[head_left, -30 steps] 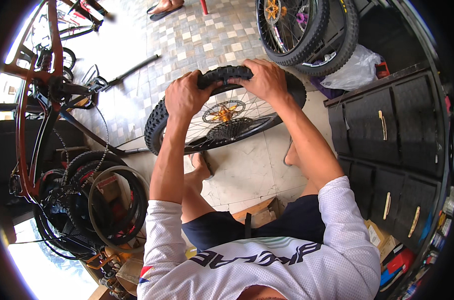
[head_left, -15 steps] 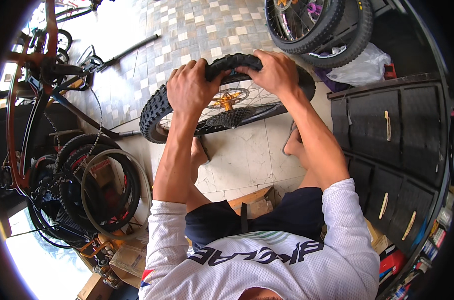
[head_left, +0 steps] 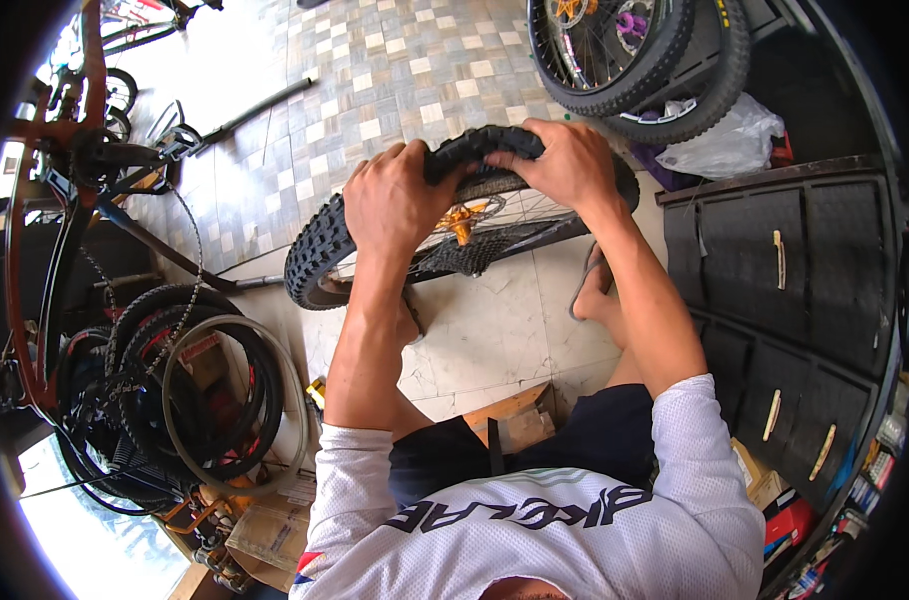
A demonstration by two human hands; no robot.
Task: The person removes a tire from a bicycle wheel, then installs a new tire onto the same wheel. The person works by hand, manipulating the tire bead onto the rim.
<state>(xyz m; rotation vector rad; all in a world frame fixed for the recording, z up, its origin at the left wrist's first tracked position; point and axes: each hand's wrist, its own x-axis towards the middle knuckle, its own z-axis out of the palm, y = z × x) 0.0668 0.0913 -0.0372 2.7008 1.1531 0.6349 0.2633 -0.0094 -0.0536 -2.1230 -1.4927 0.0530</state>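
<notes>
A bicycle wheel with a knobby black tire (head_left: 320,255) stands tilted in front of my feet. Its gold hub (head_left: 462,222), disc rotor and dark cassette (head_left: 455,257) show between my arms. My left hand (head_left: 400,195) wraps over the upper part of the tire, left of the middle. On the right of the middle, my right hand (head_left: 567,165) grips the same tire, thumb on the near side. Between the hands the tire bulges up, apart from the rim. Whether its bead sits in the rim is hidden by my fingers.
A bike frame (head_left: 85,170) hangs at the left, above a pile of loose tires (head_left: 215,390). More wheels (head_left: 665,60) lean at the far right beside a white plastic bag (head_left: 725,140). Black drawers (head_left: 745,245) line the right side. A cardboard box (head_left: 270,540) is at lower left.
Both hands have shifted slightly right and toward me along with the tire and wheel. They still grip the tire, and the wheel looks tilted a little flatter.
</notes>
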